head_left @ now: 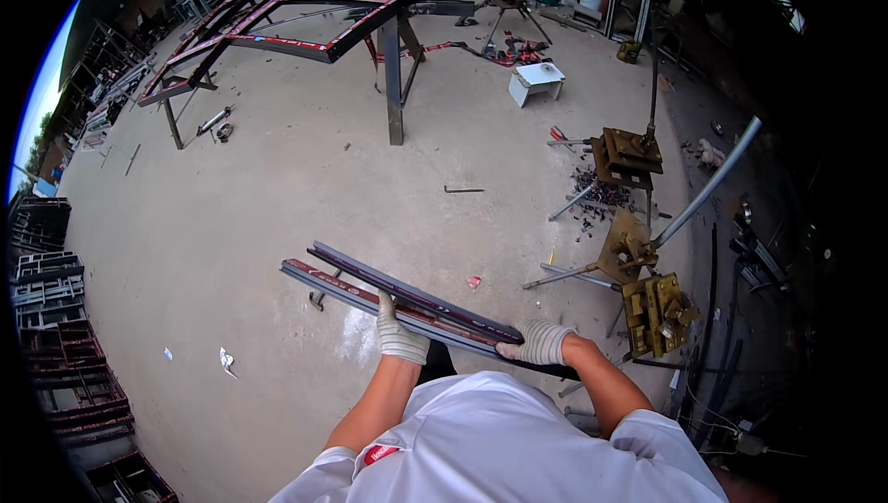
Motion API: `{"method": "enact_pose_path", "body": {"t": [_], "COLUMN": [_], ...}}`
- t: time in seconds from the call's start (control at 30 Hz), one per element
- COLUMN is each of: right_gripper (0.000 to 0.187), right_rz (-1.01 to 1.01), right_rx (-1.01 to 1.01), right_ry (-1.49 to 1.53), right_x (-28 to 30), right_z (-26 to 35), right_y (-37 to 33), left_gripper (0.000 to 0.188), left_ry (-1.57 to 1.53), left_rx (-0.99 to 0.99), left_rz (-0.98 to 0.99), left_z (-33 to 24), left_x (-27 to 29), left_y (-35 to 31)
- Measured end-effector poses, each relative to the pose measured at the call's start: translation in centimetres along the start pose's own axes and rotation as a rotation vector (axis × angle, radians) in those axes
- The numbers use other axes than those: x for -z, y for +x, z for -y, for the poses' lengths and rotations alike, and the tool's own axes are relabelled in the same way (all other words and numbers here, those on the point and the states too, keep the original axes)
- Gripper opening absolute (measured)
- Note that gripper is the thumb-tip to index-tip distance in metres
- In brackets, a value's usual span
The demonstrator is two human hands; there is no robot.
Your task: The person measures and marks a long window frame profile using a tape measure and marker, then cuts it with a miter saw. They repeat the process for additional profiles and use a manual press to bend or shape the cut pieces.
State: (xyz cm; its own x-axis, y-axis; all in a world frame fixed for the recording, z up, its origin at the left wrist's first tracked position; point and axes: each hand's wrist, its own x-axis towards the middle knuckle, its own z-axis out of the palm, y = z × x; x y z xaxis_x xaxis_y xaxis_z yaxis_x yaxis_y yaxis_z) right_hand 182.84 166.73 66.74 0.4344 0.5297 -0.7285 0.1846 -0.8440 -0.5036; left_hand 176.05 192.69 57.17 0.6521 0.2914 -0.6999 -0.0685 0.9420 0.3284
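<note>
The gloved left hand grips the metal bars near mid-length; the gloved right hand clasps their right end. The bars slant before the torso, left ends projecting freely over the concrete floor, with brass-coloured fixtures beyond the right hand.

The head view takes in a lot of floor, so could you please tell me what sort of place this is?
Probably a metalworking shop: a large raised frame stands ahead, a brown press-like tool stands at the right, and the gloved left hand and right hand hold long bars.
</note>
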Motion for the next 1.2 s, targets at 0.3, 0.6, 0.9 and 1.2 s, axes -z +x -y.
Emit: {"method": "enact_pose_path", "body": {"t": [0.3, 0.6, 0.9, 1.2], "right_gripper": [0.070, 0.071, 0.067, 0.069], "right_rz": [-0.306, -0.272, -0.252, -0.404], "right_rx": [-0.104, -0.165, -0.117, -0.308], "right_ry": [0.316, 0.331, 0.282, 0.465], "right_x": [14.5, 32.7, 55.3, 67.9], "right_z": [-1.1, -7.7, -15.1, -23.6], "right_y": [8.9, 18.0, 24.8, 29.7], "left_gripper": [0.046, 0.040, 0.045, 0.050], "left_ry": [0.298, 0.301, 0.282, 0.429], "left_rx": [0.192, 0.245, 0.180, 0.470], "left_rz": [0.131, 0.174, 0.147, 0.216], "left_z": [-2.5, 2.5, 7.0, 17.2], "left_x": [-23.4, -38.0, -56.0, -72.1], "left_y": [17.3, 33.2, 45.5, 60.4]}}
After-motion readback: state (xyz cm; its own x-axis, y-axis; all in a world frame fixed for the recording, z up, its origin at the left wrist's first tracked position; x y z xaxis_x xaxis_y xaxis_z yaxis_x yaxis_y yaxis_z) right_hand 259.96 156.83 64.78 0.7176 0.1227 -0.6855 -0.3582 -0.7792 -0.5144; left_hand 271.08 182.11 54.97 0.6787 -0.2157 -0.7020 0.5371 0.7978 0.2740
